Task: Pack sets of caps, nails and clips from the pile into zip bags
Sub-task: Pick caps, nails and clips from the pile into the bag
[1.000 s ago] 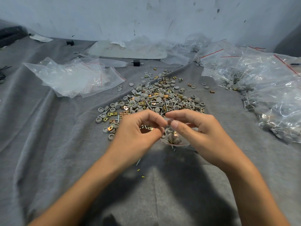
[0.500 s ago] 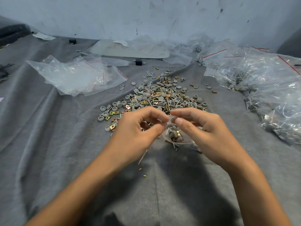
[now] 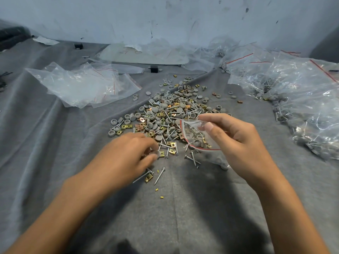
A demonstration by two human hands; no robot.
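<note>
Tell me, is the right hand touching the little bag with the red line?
Touching. The head view shows the right hand pinching the little bag by its upper edge, between thumb and fingers.

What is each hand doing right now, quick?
Left hand: blurred, fingers curled by the pile; cannot tell whether it holds anything.
Right hand: closed, pinching a small, partly filled zip bag.

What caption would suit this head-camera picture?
Right hand holds a part-filled zip bag; left hand reaches into the pile of caps, nails and clips.
</note>
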